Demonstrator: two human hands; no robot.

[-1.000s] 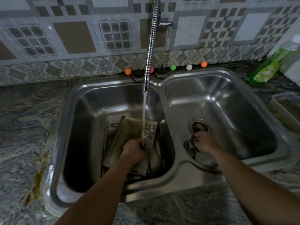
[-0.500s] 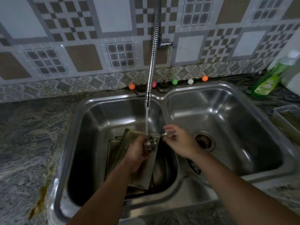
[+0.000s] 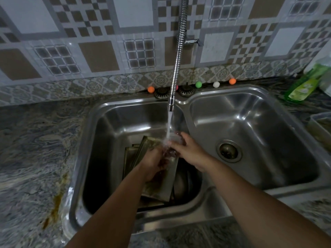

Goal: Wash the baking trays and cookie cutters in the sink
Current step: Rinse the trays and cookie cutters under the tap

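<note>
Both hands have met under the tap stream since half a second ago: the left hand (image 3: 155,159) and right hand (image 3: 188,149) cup something small, likely a metal cookie cutter, hidden by splashing water. Below, the dull rectangular metal baking trays (image 3: 157,185) lean in the steel sink's left basin (image 3: 114,126). Wet, stiff and slippery, they seem best gripped by their rims.

A marbled stone counter (image 3: 35,140) carries a green soap bottle (image 3: 302,86) and a clear container (image 3: 320,126).

Right hand (image 3: 189,151) now beside left hand (image 3: 154,160).
</note>
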